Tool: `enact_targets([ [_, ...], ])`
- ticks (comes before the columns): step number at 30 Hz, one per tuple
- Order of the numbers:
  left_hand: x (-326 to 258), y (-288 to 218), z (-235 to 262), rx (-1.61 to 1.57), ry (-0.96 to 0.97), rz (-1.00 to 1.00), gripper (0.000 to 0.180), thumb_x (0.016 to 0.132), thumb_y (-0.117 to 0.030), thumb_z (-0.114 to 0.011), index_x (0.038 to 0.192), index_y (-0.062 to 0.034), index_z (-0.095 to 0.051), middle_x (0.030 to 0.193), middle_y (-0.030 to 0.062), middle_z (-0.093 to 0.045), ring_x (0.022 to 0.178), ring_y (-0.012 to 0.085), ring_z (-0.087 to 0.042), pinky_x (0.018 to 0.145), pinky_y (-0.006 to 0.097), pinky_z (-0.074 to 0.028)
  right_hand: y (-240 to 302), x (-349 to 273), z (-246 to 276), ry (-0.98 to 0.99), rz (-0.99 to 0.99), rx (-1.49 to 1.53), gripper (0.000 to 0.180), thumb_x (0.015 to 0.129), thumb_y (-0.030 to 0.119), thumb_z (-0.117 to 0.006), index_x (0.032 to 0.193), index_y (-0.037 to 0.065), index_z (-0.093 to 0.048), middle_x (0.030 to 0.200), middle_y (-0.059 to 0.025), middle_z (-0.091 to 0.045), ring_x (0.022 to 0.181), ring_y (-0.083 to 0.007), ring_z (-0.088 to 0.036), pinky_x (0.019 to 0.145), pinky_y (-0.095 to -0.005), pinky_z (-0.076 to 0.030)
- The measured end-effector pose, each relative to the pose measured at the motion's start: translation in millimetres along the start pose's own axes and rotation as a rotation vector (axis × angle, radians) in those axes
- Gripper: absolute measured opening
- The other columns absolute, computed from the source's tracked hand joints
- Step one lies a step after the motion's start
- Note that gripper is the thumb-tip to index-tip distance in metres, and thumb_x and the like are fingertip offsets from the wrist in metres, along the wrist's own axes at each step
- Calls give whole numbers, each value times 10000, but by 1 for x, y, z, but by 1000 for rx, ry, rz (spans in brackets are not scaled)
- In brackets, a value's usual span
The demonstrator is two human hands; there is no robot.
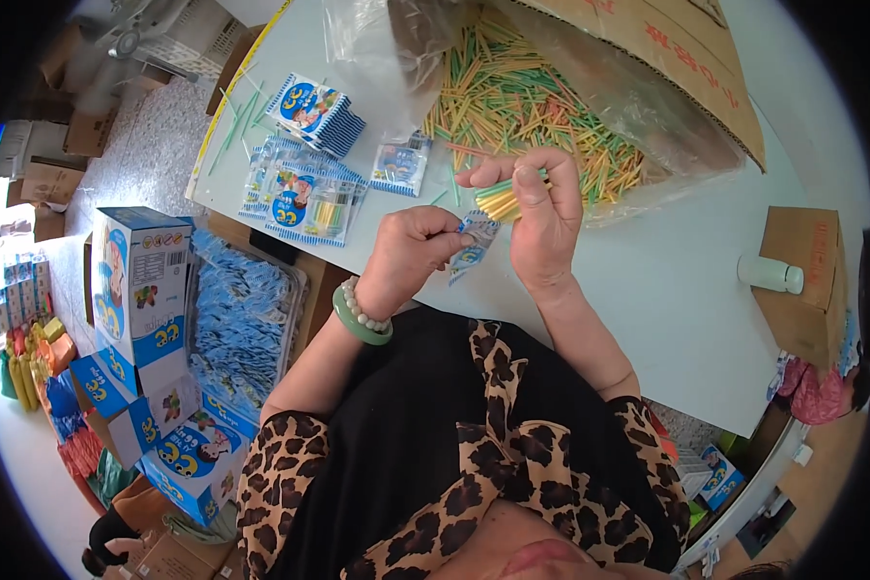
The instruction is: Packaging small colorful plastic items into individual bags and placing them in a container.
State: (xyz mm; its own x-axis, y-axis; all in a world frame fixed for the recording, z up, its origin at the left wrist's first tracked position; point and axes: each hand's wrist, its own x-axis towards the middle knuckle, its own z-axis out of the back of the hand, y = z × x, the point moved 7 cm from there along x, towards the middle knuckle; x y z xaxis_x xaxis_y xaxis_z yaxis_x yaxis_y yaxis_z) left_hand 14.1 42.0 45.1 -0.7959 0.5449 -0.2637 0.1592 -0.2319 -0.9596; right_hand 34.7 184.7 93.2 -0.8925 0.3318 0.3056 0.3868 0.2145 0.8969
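My left hand [412, 247], with a green bangle and a beaded bracelet at its wrist, pinches a small blue-and-white printed packet [474, 249] near the table's front edge. Curled around a bundle of thin yellow and green sticks [501, 200] is my right hand [545, 213]. The bundle's ends meet the mouth of the packet; how far they reach inside I cannot tell. Just beyond lies a large heap of yellow, green and pink sticks [532, 116] in a clear plastic bag. Left of my hands rest filled packets [304, 198] and a stack of flat packets [316, 111].
A cardboard flap [677, 58] leans over the heap. Loose green sticks [234, 126] lie at the table's left side. A bin of blue packets [237, 309] and printed boxes [145, 280] stand at left. A pale bottle [771, 275] lies by a carton [802, 280] at right.
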Motion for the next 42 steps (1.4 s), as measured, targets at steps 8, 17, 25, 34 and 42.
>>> enact_targets([
  [8, 5, 18, 6, -141, 103, 101, 105, 800, -64, -714, 774, 12, -647, 666, 6, -588, 559, 67, -550, 515, 192, -437, -18, 1, -1, -106, -96, 24, 182, 986, 241, -455, 975, 64, -413, 842, -163, -650, 807, -293, -662, 829, -423, -494],
  [17, 8, 27, 16, -84, 108, 58, 98, 800, -63, -692, 794, 31, -664, 634, 10, -578, 552, 60, -509, 496, 221, -419, -25, -2, -13, -129, -97, -11, 172, 984, 230, -453, 980, 65, -406, 879, -189, -649, 810, -308, -662, 807, -403, -501],
  [25, 8, 32, 18, -243, 115, 107, 105, 811, -75, -693, 782, 20, -658, 631, 2, -573, 544, 59, -514, 488, 210, -415, -32, -10, -20, -90, -170, -69, 186, 984, 227, -460, 971, 49, -407, 837, -168, -650, 832, -295, -656, 836, -400, -482],
  [34, 10, 43, 22, -310, 67, -6, 82, 817, -60, -685, 802, 19, -666, 686, 3, -577, 579, 62, -523, 506, 209, -423, -40, -14, -22, 144, -263, -215, 193, 972, 217, -481, 878, 48, -473, 912, -112, -646, 979, -232, -598, 915, -384, -410],
  [42, 11, 32, 30, -478, -30, -154, 81, 882, -59, -616, 903, -18, -683, 850, -2, -614, 786, 72, -538, 722, 239, -438, -47, -26, -28, 286, -319, -372, 250, 942, 218, -540, 1099, 26, -511, 1223, -126, -566, 1075, -156, -503, 908, -280, -384],
])
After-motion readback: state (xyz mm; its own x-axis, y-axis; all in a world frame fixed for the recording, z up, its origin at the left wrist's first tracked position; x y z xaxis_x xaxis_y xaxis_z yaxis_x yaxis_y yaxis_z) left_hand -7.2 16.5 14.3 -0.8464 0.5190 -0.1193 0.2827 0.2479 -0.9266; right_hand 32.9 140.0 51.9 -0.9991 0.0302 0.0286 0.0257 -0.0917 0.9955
